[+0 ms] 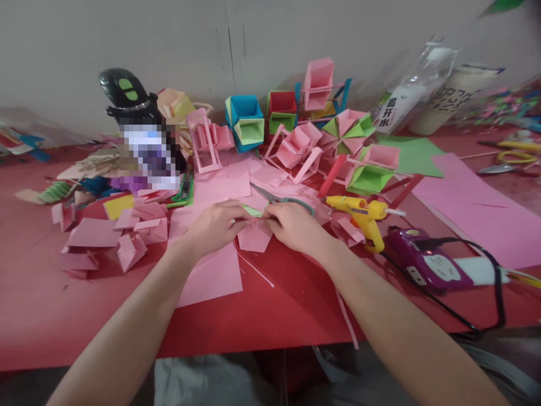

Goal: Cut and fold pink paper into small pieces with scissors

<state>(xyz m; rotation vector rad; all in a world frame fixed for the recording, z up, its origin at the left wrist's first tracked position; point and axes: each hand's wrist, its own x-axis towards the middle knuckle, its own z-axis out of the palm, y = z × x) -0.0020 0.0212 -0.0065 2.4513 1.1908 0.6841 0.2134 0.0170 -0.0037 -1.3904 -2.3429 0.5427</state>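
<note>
A small folded piece of pink paper (pixel 255 237) is held between my two hands over the middle of the table. My left hand (pixel 220 224) pinches its left side, thumb and fingers together. On the other side my right hand (pixel 291 223) grips the paper with bent fingers. A strip of light green (pixel 252 211) shows just behind the paper. Scissors (pixel 274 198) lie beyond my right hand, blades pointing away to the left. Under and beside my left hand rests a flat pink sheet (pixel 211 276).
Folded pink pieces (pixel 131 251) lie at left, near a phone (pixel 152 155) on a black stand. Paper models (pixel 245 121) line the wall. At right are a yellow glue gun (pixel 359 213), a purple power box (pixel 431 259) with a black cable, and a plastic bottle (pixel 412 84).
</note>
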